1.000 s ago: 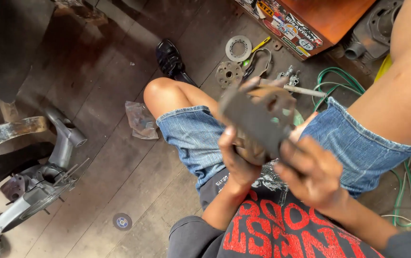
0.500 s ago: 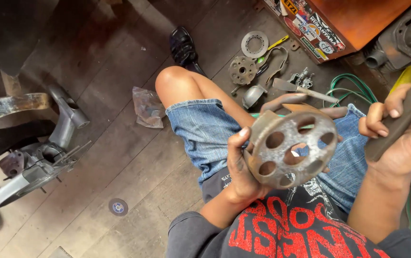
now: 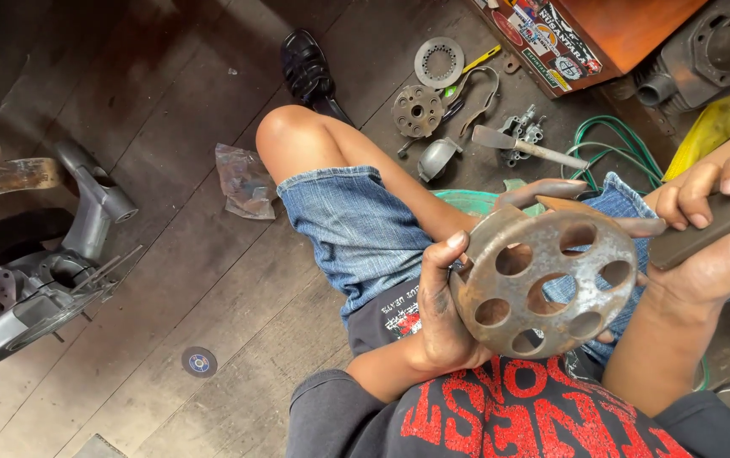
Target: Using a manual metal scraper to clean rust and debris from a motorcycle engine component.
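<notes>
Right now I see the work sitting mid-way, judging from how things lie: the dark wooden floor [image 3: 170,280] is strewn with loose parts, and one part is up in my hands being looked over. Largest first, a grey metal frame piece [image 3: 59,271] lies at the far left of the floor, and an orange box [image 3: 628,25] stands at the top right beside a dark engine-like casting [image 3: 704,51]. Nearer my knee lie a green hose [image 3: 628,144], a crumpled plastic bag [image 3: 246,180], a perforated round hub [image 3: 416,110], a toothed ring plate [image 3: 439,63] and a small flat disc [image 3: 199,361], all set down and untouched. My left hand [image 3: 441,314] is clenched on the rim of the rusty holed drum [image 3: 547,284], holding it tilted above my lap, face toward me. My right hand [image 3: 713,229] is wrapped around a dark flat tool [image 3: 713,225], just beside the drum's edge; I cannot tell whether the tool touches it. I judge the drum is off its assembly but uncleaned, its rust intact, and the floor parts remain unassembled.
</notes>
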